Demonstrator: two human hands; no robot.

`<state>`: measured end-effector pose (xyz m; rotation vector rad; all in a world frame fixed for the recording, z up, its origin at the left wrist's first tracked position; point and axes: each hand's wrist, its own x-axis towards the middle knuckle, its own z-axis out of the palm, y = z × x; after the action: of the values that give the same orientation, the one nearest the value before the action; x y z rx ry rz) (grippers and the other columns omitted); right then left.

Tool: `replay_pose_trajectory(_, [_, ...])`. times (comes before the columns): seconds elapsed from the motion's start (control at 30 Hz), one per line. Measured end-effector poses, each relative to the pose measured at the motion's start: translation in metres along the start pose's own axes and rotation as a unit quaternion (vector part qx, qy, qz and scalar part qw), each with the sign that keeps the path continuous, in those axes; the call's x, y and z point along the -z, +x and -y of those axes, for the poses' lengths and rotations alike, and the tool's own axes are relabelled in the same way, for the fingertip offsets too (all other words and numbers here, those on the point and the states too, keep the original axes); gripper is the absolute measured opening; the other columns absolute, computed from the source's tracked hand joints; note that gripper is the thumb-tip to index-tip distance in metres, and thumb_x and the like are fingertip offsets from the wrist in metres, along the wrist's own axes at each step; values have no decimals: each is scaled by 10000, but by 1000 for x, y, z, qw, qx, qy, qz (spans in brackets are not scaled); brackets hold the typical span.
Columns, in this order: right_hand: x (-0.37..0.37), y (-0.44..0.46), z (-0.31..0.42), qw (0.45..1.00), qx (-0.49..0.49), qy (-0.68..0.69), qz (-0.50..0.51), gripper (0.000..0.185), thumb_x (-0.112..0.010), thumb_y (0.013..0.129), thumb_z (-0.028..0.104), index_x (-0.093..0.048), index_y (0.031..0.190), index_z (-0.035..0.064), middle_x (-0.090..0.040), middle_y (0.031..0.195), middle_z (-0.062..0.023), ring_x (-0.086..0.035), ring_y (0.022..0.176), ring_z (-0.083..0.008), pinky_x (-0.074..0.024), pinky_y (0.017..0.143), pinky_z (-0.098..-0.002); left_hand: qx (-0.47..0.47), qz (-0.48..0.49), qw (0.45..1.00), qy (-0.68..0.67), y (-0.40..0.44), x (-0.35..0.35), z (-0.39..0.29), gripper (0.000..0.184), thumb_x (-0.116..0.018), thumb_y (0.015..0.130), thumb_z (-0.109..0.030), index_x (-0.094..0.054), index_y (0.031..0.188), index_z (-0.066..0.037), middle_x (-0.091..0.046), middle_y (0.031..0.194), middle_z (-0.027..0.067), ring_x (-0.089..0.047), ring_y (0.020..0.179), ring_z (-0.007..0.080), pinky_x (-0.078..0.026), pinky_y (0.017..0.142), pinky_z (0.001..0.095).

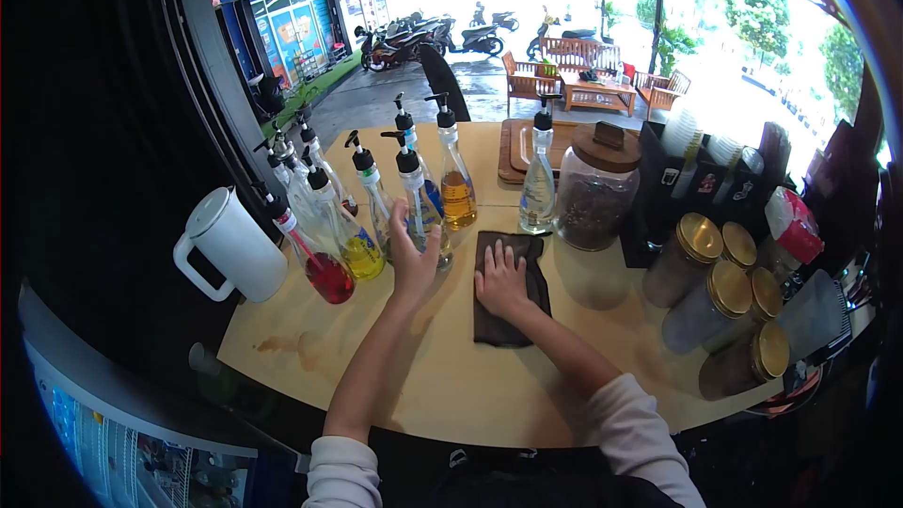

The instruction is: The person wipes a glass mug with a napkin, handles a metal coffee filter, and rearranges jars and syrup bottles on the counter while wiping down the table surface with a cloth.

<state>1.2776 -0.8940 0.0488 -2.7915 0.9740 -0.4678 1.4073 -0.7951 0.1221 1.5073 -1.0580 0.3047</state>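
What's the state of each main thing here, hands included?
Left hand: at a pump bottle, grip unclear
Right hand: flat on dark cloth
Dark cloth: lying flat
Other pump bottles: upright, several partly filled
White jug: upright
Glass jar: lidded
Gold-lidded canisters: closed
Table: stained at left

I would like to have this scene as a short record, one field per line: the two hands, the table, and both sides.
Left hand: at a clear pump bottle, fingers and thumb apart; firmness of hold unclear
Right hand: flat on a dark cloth
Table: pale top, brown stain
Left side: white jug, bottle with red liquid
Right side: wooden-lidded jar, gold-lidded jars
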Motion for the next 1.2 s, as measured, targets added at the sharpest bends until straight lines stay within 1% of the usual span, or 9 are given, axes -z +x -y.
replay_pose_trajectory(0.17, [-22, 79, 3, 996, -85, 18, 3, 616, -407, 904, 320, -289, 1390, -39, -234, 1474, -222, -223, 1356, -365, -189, 1084, -512, -13, 29, 999, 23, 4, -3, 12, 673, -636, 854, -195, -263, 1379, 1, -373, 1358, 186, -385, 1253, 285, -296, 1041, 395])
replay_pose_trajectory(0.2, [-20, 86, 4, 994, -109, 14, -3, 619, -397, 907, 318, -278, 1397, -40, -225, 1480, -218, -216, 1361, -361, -176, 1093, -497, 3, 49, 999, 21, 5, -1, 6, 688, -621, 852, -162, -217, 1383, 8, -343, 1362, 216, -348, 1277, 340, -273, 1069, 401])
replay_pose_trajectory(0.37, [-19, 79, -1, 996, -93, -8, 12, 617, -367, 913, 340, -275, 1410, -15, -241, 1483, -194, -210, 1371, -340, -160, 1101, -494, 14, 34, 999, 27, 1, -10, 20, 693, -639, 842, -177, -233, 1369, 17, -360, 1338, 222, -364, 1262, 342, -293, 1053, 405])
replay_pose_trajectory(0.47, [-18, 49, -7, 1000, 29, -2, 9, 578, -371, 917, 374, -326, 1402, 64, -278, 1476, -147, -250, 1356, -343, -173, 1086, -546, 29, 37, 998, 37, 1, -12, 21, 714, -654, 833, -194, -230, 1364, 26, -367, 1323, 234, -378, 1247, 348, -307, 1040, 406])
replay_pose_trajectory(0.77, [37, -63, -42, 962, 262, 43, 71, 543, -391, 939, 407, -325, 1411, 147, -281, 1483, -92, -248, 1366, -309, -181, 1093, -537, 73, 57, 994, 66, 2, -17, 23, 763, -687, 804, -193, -211, 1343, 63, -378, 1286, 281, -412, 1203, 396, -344, 1004, 414])
replay_pose_trajectory(0.87, [63, -86, -80, 969, 229, 47, 85, 544, -416, 931, 420, -337, 1410, 174, -296, 1481, -74, -256, 1369, -288, -172, 1106, -512, 37, 33, 995, 83, 1, -19, 26, 757, -707, 782, -183, -238, 1322, 63, -428, 1239, 271, -456, 1156, 375, -358, 984, 408])
replay_pose_trajectory(1.07, [80, -102, -120, 990, 122, 42, 60, 532, -449, 919, 392, -371, 1394, 166, -300, 1479, -81, -266, 1362, -297, -175, 1109, -502, 36, 82, 995, 32, 2, -24, 19, 779, -701, 783, -170, -207, 1335, 69, -402, 1264, 280, -413, 1198, 382, -329, 1008, 408])
replay_pose_trajectory(1.17, [78, -103, -122, 991, 122, 39, 47, 530, -451, 917, 387, -376, 1390, 160, -305, 1476, -85, -271, 1358, -304, -181, 1105, -507, -5, 103, 994, 25, 19, -31, 7, 793, -718, 771, -180, -213, 1336, 53, -464, 1200, 243, -506, 1098, 325, -425, 901, 367])
replay_pose_trajectory(1.2, [78, -103, -122, 990, 124, 42, 43, 530, -451, 916, 387, -377, 1389, 157, -308, 1474, -87, -274, 1356, -306, -185, 1102, -511, 68, 172, 982, 29, 28, -25, -18, 791, -719, 772, -180, -214, 1337, 44, -486, 1164, 220, -538, 987, 282, -451, 800, 337])
